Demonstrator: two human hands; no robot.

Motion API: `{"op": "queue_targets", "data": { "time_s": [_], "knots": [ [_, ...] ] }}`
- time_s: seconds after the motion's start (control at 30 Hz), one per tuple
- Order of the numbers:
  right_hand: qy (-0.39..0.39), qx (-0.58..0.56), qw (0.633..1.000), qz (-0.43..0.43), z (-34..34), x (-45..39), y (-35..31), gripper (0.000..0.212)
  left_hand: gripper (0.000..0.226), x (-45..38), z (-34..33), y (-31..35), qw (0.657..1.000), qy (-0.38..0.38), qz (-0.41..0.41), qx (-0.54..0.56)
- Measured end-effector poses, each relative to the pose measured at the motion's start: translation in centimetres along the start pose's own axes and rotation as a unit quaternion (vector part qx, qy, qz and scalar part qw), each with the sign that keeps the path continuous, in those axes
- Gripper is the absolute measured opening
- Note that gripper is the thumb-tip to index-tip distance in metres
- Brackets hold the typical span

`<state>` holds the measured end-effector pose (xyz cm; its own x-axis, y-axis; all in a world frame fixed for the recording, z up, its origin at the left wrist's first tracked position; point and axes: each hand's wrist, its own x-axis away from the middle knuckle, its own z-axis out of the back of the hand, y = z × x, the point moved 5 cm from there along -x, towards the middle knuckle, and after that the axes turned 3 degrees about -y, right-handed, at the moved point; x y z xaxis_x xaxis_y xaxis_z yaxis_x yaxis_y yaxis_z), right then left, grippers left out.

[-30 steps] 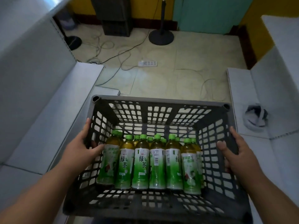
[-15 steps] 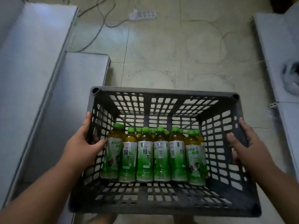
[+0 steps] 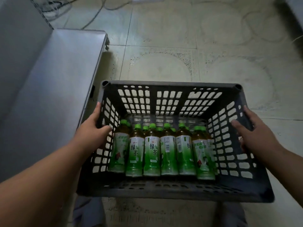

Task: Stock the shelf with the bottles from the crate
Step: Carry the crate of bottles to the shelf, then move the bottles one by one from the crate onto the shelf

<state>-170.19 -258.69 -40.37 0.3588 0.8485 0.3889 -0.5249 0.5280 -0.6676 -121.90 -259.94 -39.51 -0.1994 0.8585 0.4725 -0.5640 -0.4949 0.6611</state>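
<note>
A dark grey slotted plastic crate point(image 3: 170, 83) is held over the tiled floor. Inside it, against the near wall, stand several green-tea bottles point(image 3: 151, 154) with green caps and green-white labels. My left hand point(image 3: 92, 134) grips the crate's left wall, thumb inside and fingers outside. My right hand point(image 3: 255, 133) grips the right wall the same way. The grey metal shelf point(image 3: 54, 89) lies low on the left, right beside the crate's left side.
A tiled floor point(image 3: 180, 46) spreads beyond the crate. Cables point(image 3: 91, 18) and a white power strip lie on it at the top. Grey trouser legs point(image 3: 88, 212) show under the crate. A dark shelf edge sits at the top right corner.
The view has tilted further down and the crate has moved lower and closer to the floor. Both hands keep the same grip on the crate walls.
</note>
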Motion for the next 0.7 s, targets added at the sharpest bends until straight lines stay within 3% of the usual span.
{"op": "queue_targets", "data": {
  "time_s": [0.23, 0.43, 0.57, 0.7],
  "knots": [
    [-0.037, 0.123, 0.992, -0.006, -0.3, 2.0, -1.5, 0.098, 0.09, 1.2, -0.1, 0.4, 0.997, 0.017, -0.015, -0.071],
    [-0.067, 0.277, 0.957, -0.061, -1.6, 6.1, -2.2, 0.117, 0.107, 4.8, -0.6, -0.3, 0.955, -0.039, -0.042, -0.292],
    [-0.07, 0.385, 0.919, 0.037, -5.6, 8.0, -4.8, 0.105, 0.102, 4.6, -0.9, 0.5, 0.907, -0.02, -0.142, -0.395],
    [-0.167, 0.277, 0.941, 0.098, -13.2, 9.2, -7.3, 0.086, 0.106, 3.1, -2.1, -0.8, 0.861, -0.019, -0.165, -0.48]
  ]
}}
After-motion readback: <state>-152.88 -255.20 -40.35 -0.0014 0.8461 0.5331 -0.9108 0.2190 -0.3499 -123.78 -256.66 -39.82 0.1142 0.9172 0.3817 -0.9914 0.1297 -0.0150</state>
